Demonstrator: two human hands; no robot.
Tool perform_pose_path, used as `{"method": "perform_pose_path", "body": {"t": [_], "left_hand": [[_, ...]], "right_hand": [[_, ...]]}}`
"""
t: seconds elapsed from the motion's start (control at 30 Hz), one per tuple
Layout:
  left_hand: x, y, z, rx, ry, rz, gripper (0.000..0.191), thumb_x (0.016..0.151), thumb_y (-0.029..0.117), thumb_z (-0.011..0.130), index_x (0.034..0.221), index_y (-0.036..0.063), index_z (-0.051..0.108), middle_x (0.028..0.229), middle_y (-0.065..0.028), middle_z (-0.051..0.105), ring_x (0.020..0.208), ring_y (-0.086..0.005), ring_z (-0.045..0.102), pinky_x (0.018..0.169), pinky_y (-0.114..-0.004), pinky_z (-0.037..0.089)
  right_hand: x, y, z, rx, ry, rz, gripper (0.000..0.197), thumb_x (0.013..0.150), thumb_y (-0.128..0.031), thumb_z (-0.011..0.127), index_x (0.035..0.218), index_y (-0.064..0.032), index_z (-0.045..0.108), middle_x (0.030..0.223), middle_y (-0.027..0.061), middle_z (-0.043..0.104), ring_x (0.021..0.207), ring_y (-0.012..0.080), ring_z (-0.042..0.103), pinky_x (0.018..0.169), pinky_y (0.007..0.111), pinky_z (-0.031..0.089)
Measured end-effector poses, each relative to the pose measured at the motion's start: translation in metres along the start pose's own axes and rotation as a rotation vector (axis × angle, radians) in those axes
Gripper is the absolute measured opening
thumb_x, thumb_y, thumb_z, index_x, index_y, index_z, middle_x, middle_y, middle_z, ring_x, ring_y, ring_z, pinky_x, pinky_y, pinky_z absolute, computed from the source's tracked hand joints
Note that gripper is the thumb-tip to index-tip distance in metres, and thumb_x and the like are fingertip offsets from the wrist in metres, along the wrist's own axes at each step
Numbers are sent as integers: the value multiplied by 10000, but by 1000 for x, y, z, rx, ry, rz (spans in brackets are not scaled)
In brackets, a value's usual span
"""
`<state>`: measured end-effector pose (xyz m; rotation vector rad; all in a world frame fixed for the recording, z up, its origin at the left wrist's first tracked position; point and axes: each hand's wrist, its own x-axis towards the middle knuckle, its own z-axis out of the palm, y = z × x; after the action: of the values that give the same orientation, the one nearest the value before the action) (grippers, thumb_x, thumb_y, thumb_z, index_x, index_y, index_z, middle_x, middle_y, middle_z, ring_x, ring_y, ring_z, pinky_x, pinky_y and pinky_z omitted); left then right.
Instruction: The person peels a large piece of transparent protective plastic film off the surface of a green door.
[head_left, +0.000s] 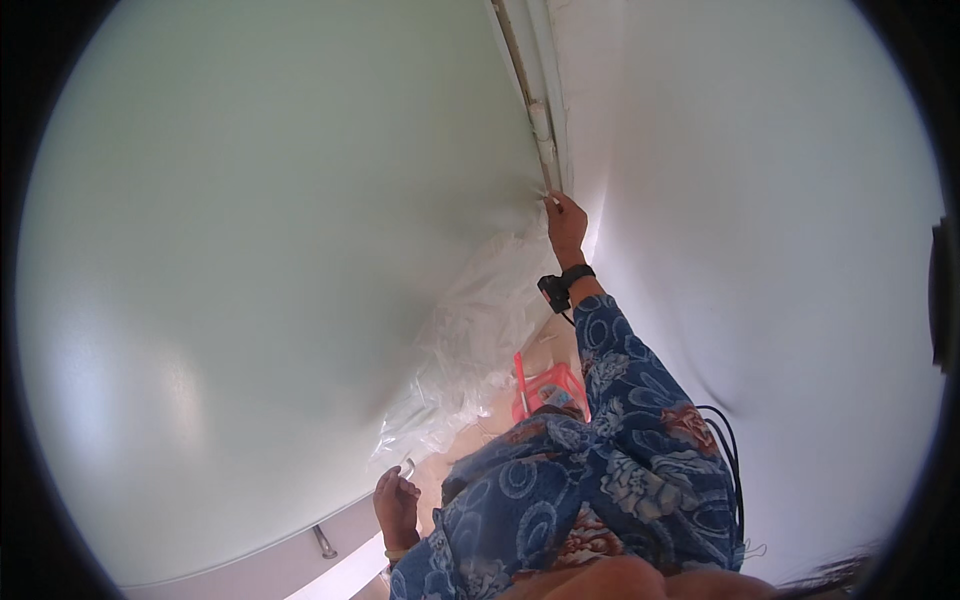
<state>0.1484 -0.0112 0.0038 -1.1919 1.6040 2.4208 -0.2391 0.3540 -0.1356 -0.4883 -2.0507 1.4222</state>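
Observation:
My right hand (568, 223) is raised at the side edge of a large pale green panel (262, 262), its fingertips pinching a small whitish piece at the top corner of a clear plastic sheet (472, 322). The sheet hangs in wrinkles down along the panel. A black strap with a small black device (556, 292) circles my right wrist. Low on the left, my left hand (396, 504) has curled fingers, and a short curved white strip (408, 469) sticks out at the fingertips. How it is gripped is partly hidden by the fingers.
A narrow frame (556, 97) with a white cylindrical fitting (540, 131) runs up the panel's edge, beside a white wall (765, 262). A pink plastic stool (566, 379) stands on the floor below me. A metal lever (324, 541) juts out at lower left. Black cables (731, 450) hang by my right side.

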Motion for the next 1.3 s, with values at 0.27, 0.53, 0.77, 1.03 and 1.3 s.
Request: {"method": "perform_pose_path", "body": {"t": [0.27, 0.53, 0.77, 1.03, 1.3], "left_hand": [[4, -5, -7, -22, 13, 4, 170, 868, 102, 464, 982, -16, 507, 585, -36, 474, 526, -149, 484, 505, -290, 409], [6, 2, 5, 11, -3, -26, 181, 870, 106, 455, 994, -19, 498, 587, -39, 473, 522, -154, 480, 509, -293, 410], [12, -2, -3, 29, -2, -74, 180, 877, 114, 450, 994, -13, 501, 589, -41, 480, 523, -154, 480, 512, -297, 413], [16, 6, 8, 80, -28, -38, 174, 880, 107, 445, 988, -17, 501, 586, -43, 481, 522, -153, 481, 508, -299, 418], [10, -3, 4, 37, 3, -43, 181, 883, 109, 434, 991, -22, 499, 584, -42, 468, 522, -152, 462, 510, -298, 403]], "right_hand": [[8, -15, -5, -325, 47, -256, 153, 798, -221, 550, 852, -100, 626, 805, 103, 625, 698, 281, 604, 612, 370, 479], [8, 9, -14, -378, 140, 36, 143, 800, -222, 520, 813, -104, 601, 757, 106, 624, 676, 287, 603, 602, 390, 474], [-13, 15, -28, -41, 35, -37, 168, 778, -162, 581, 929, -101, 624, 680, 116, 611, 617, 270, 589, 578, 332, 466], [5, -12, -8, -320, -37, -238, 185, 793, -175, 548, 950, -106, 618, 803, 123, 627, 700, 291, 602, 610, 375, 479], [23, -9, -11, -510, -153, -408, 95, 809, -166, 516, 824, -88, 569, 746, 132, 603, 635, 313, 587, 563, 416, 472]]}}
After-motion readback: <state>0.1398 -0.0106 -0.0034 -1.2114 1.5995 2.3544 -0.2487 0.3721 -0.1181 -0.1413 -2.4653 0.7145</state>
